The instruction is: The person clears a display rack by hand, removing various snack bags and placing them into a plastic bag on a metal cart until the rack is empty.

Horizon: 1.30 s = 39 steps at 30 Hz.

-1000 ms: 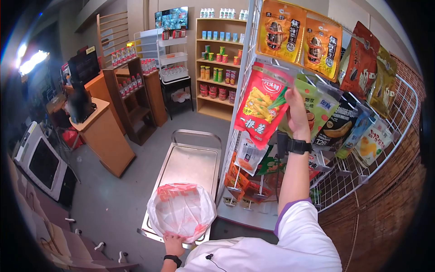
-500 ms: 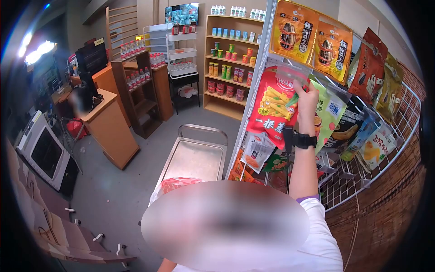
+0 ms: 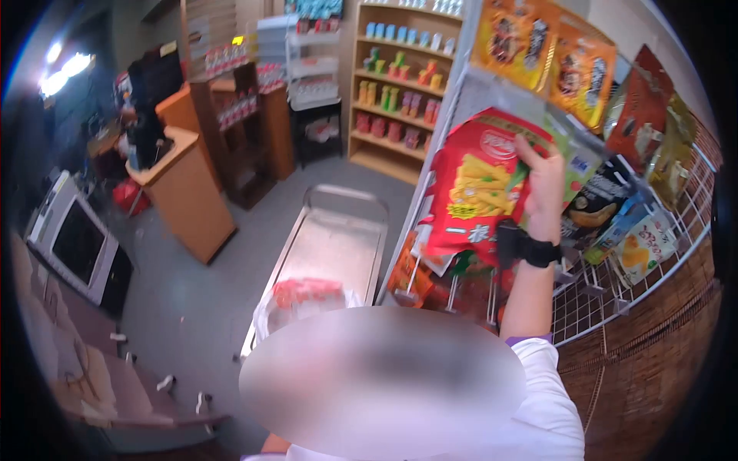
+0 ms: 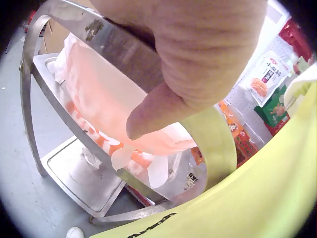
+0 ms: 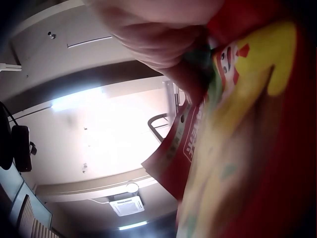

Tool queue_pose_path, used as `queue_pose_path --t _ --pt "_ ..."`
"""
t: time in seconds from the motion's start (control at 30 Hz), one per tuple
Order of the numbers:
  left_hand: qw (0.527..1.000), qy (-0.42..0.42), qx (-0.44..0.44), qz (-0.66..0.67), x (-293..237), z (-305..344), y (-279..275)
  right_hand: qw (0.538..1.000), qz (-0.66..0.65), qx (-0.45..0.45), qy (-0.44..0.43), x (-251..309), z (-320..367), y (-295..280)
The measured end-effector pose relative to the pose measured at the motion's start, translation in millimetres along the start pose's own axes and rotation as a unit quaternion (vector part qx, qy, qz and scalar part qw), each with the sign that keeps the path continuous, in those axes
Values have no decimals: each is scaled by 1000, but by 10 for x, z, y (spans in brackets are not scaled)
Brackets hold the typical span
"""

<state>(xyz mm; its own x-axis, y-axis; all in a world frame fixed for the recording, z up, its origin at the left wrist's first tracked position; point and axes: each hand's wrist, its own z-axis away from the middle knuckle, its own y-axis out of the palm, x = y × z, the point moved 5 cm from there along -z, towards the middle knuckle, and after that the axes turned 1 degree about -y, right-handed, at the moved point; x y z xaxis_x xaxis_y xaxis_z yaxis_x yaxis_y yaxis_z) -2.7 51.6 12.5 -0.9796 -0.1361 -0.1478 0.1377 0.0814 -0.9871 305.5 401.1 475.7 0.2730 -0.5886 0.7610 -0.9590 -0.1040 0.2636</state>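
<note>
My right hand (image 3: pixel 546 180) pinches a red snack bag (image 3: pixel 480 184) by its upper right edge, thumb across the front. Yellow sticks are printed on the bag, and its punched top edge shows bare in the right wrist view. It overlaps the wire rack (image 3: pixel 592 303) of hanging snack packets. My left hand (image 4: pixel 198 54) grips the metal cart handle (image 4: pixel 124 47), its thumb hanging down on the near side; a blurred oval covers it in the head view. Just beyond the handle, a white and red plastic bag (image 4: pixel 99 89) lines a round opening on the cart.
The flat metal cart (image 3: pixel 330 246) stands left of the rack. Orange seed packets (image 3: pixel 542 54) hang above the red bag, and a black packet (image 3: pixel 596 200) hangs to the right. Farther back are a wooden shelf (image 3: pixel 396 165) of goods and a wooden counter (image 3: pixel 184 200).
The red bag has come away from under the clear tag holder, moving right and toward me in my right hand. The head view has shifted, and a blurred oval now covers the left hand.
</note>
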Motion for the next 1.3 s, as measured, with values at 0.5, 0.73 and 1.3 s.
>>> queue_pose_path --t 0.5,0.73,1.3 --pt "992 -20 119 32 -12 -3 -20 993 79 83 30 204 1761 64" --pt "991 7 114 70 14 43 5 951 63 224 203 -997 2565 1304" --pt "990 71 65 102 320 115 -190 877 81 277 385 -3045 4411 1451"
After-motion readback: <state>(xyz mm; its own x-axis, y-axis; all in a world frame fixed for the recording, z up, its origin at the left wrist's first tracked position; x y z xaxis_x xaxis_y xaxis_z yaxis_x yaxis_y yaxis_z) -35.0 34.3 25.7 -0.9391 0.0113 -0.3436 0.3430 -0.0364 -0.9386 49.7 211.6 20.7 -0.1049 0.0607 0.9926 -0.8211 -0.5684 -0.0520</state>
